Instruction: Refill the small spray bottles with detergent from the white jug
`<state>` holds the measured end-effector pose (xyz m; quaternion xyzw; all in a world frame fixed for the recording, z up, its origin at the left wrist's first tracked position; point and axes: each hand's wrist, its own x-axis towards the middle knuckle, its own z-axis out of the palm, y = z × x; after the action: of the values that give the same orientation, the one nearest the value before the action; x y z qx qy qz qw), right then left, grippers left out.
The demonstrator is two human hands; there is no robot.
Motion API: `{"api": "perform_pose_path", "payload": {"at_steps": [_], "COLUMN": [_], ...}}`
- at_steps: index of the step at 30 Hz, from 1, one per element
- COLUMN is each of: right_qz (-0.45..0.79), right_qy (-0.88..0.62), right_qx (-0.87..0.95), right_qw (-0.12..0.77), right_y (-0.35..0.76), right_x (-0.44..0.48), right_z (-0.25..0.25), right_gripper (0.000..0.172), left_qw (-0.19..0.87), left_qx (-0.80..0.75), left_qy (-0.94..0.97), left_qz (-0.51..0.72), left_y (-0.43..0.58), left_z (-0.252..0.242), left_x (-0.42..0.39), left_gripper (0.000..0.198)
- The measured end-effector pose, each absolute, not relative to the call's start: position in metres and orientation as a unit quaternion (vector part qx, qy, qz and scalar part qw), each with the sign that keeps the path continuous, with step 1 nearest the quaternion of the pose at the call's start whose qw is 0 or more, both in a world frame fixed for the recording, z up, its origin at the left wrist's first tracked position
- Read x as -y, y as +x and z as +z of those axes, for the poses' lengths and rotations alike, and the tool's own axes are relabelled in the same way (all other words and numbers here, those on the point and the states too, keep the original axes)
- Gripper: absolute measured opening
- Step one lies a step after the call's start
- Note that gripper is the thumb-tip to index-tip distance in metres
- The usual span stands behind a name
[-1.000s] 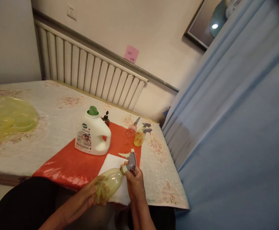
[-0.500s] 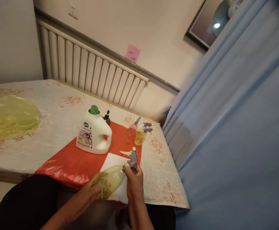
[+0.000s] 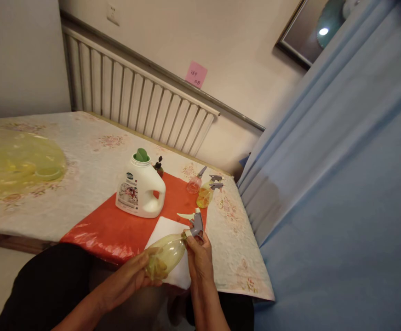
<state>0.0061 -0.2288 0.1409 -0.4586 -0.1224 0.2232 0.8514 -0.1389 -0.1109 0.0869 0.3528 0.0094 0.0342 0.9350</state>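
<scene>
A clear yellowish spray bottle [image 3: 171,250] lies tilted across my lap side of the table, its grey trigger head [image 3: 197,224] pointing up and right. My left hand [image 3: 141,271] is closed around the bottle's base. At the neck, just under the trigger head, the fingers of my right hand [image 3: 199,255] grip it. Below the bottle a white sheet [image 3: 164,225] rests on a red plastic sheet [image 3: 107,230]. Beyond stands a white jug [image 3: 141,193] with a handle and a green cap or cup in its mouth.
A pink spray bottle [image 3: 194,185] and yellow spray bottles [image 3: 204,196] stand at the back right. Behind the jug is a dark pump bottle [image 3: 159,166]. A yellow translucent inflated-looking object [image 3: 21,161] lies on the left. A blue curtain [image 3: 324,193] hangs along the right.
The view has shifted slightly, so everything sits a little to the right. Both hands keep their hold on the spray bottle, which looks tilted a bit more upward.
</scene>
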Motion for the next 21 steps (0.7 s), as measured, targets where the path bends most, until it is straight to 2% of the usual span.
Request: {"api": "perform_pose_path", "payload": {"at_steps": [9, 14, 21], "right_qz": [0.174, 0.16, 0.153], "right_qy": [-0.493, -0.489, -0.5], "right_qx": [0.109, 0.115, 0.116], "right_qw": [0.845, 0.85, 0.844], "right_y": [0.0087, 0.0098, 0.0075], "right_x": [0.2314, 0.2324, 0.2333], "right_z": [0.1377, 0.1385, 0.1398], "right_gripper": [0.043, 0.054, 0.048], "left_qw": [0.94, 0.936, 0.937], "left_qx": [-0.036, -0.049, -0.062], "left_qy": [0.335, 0.345, 0.341], "left_qz": [0.05, 0.047, 0.047], "left_y": [-0.1354, -0.1361, -0.1358], "left_z": [0.0874, 0.0835, 0.0852], "left_x": [0.1082, 0.1063, 0.1065], "left_gripper": [0.065, 0.063, 0.059]}}
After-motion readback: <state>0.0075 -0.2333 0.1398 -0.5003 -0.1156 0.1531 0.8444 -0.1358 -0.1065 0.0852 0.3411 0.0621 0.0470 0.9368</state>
